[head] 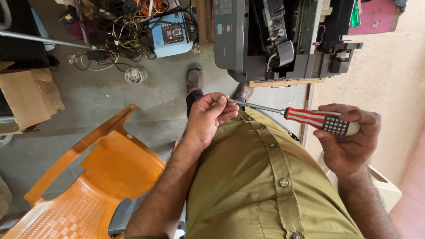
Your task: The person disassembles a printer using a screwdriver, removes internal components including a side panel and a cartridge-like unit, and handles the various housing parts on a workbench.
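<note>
My right hand (349, 142) grips the red, white and blue striped handle of a screwdriver (313, 118), held level in front of my olive shirt. Its metal shaft points left to my left hand (208, 116), whose fingertips pinch the tip. Whether a screw sits at the tip I cannot tell. Just beyond both hands a dark grey printer (275, 33) with its cover off stands on a wooden ledge, its inner parts exposed.
An orange plastic chair (81, 187) stands at my left. On the grey floor lie a tangle of cables (122, 32), a blue box with a circuit board (171, 35), a cardboard box (27, 96) and a small round glass (135, 75). A sandalled foot (194, 78) shows below.
</note>
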